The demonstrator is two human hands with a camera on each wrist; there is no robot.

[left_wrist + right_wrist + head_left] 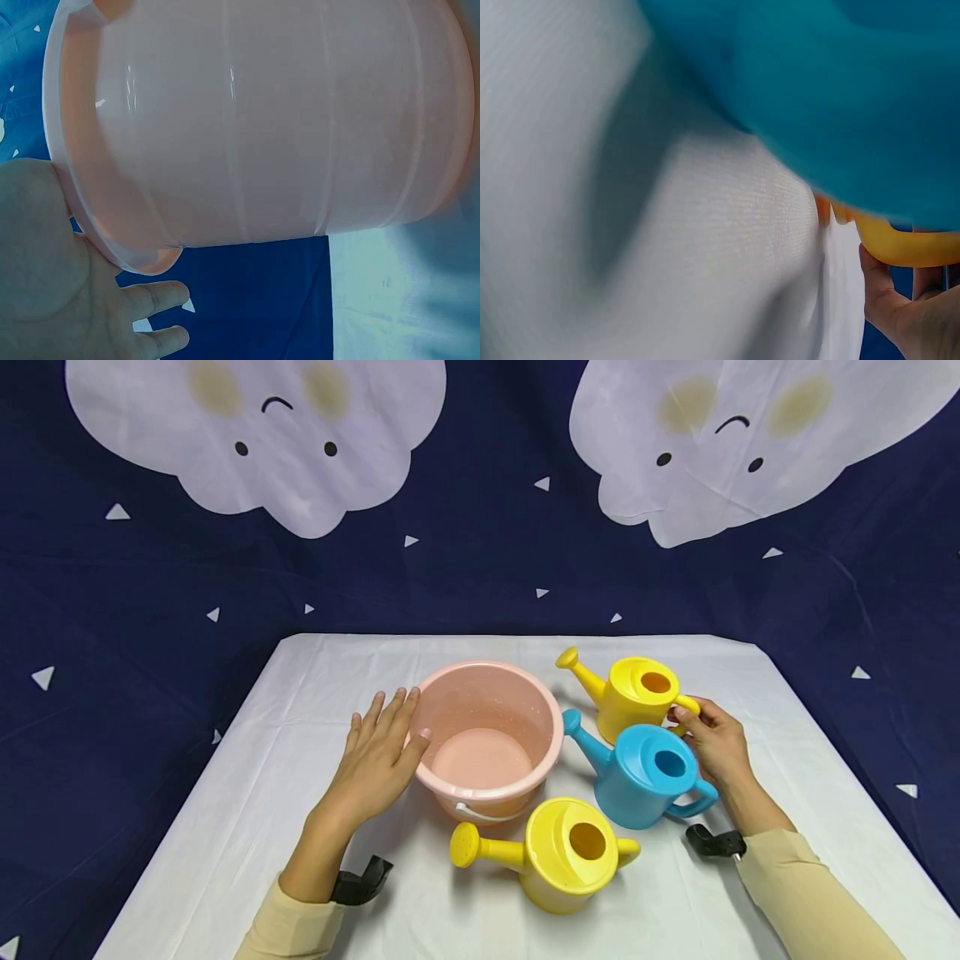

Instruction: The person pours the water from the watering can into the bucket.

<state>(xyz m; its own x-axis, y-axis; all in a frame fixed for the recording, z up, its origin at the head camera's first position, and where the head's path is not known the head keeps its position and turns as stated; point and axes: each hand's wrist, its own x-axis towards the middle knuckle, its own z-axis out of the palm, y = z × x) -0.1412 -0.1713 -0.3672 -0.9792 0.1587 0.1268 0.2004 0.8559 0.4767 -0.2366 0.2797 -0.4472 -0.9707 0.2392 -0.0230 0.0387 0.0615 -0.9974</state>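
Observation:
My left hand (378,760) lies against the left side of a pink bucket (486,797), fingers straight and the thumb over its rim. In the left wrist view the palm (37,270) is at the bucket's rim (79,187). At the back right, my right hand (716,739) holds the handle of a yellow watering can (624,706); the right wrist view shows thumb and fingers around this yellow handle (907,247). A blue watering can (637,789) stands just in front of it, partly covering it. Nearest me is a second yellow watering can (551,868).
All stand on a table with a white cloth (217,835). A dark blue curtain (480,585) with clouds and small triangles hangs behind it. The bucket's white handle (487,816) hangs down at its front. Each wrist wears a black camera mount (362,881).

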